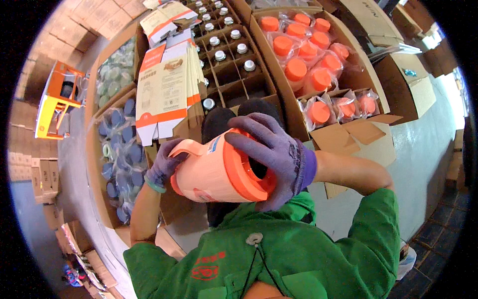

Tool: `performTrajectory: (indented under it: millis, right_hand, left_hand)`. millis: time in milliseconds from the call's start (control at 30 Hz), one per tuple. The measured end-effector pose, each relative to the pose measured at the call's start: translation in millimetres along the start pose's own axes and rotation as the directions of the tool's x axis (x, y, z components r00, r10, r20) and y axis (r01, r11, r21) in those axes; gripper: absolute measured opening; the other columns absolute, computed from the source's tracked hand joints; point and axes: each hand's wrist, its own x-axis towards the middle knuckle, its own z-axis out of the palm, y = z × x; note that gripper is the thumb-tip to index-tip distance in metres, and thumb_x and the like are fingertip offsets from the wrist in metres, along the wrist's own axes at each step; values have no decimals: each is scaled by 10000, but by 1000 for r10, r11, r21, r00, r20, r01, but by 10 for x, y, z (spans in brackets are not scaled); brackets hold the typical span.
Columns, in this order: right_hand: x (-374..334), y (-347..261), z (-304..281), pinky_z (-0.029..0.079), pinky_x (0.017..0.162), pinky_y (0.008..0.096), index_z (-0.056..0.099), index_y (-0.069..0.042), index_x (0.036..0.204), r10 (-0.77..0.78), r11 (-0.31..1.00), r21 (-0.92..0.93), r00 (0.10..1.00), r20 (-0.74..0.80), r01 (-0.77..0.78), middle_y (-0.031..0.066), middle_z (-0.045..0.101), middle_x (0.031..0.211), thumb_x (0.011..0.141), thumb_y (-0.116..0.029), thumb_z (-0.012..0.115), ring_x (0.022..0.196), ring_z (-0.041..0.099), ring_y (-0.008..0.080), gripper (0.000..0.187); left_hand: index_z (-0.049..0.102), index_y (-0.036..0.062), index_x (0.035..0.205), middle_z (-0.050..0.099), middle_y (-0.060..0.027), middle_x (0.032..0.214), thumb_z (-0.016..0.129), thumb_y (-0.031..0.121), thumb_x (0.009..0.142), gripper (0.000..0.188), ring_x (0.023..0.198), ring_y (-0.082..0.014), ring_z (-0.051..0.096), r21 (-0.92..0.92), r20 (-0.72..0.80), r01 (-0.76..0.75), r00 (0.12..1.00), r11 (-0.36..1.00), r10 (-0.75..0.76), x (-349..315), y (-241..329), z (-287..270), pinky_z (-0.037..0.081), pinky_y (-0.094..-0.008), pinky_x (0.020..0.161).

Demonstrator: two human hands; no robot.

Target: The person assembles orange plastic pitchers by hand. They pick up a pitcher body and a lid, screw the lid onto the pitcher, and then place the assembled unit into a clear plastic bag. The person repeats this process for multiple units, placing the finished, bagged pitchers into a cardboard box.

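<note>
Item: peach plastic jug (211, 169) with orange rim, held tilted at frame centre, mouth toward 3 o'clock. Left hand (164, 167), purple glove, grasps its handle at 9 o'clock; right hand (274, 152), purple glove, clasps the rim. At 1 o'clock: carton of bagged orange-lidded jugs (303, 55). At 12 o'clock: divided carton (234, 74). At 11 o'clock: flat printed boxes (167, 84).

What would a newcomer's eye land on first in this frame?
Dead centre, an orange jug lies tipped on its side between two purple-gloved hands: the left hand at its handle, the right hand over its open rim. Behind, at upper right, a cardboard box holds bagged orange-lidded jugs. A box of blue lids sits at left.
</note>
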Motion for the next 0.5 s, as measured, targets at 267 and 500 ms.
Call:
performTrajectory:
  millis: [267,500]
  right_hand:
    - [42,-88,59,379,965,553,467,-86,1323,-122,993,20,991,64,121,230,450,1305,415,-505,787,1106,478,461,1051]
    - [322,-278,123,475,798,548,614,-231,1136,-551,835,22,833,59,550,110,544,1247,798,-388,627,1072,540,401,373]
  left_hand:
    - [677,-8,1008,681,-18,932,625,147,843,232,864,-71,585,-43,294,155,946,987,-136,180,217,127,494,-266,748]
    - [650,60,1099,642,0,1013,649,142,843,269,922,-99,597,-279,677,591,680,757,-281,287,-157,376,498,-280,818]
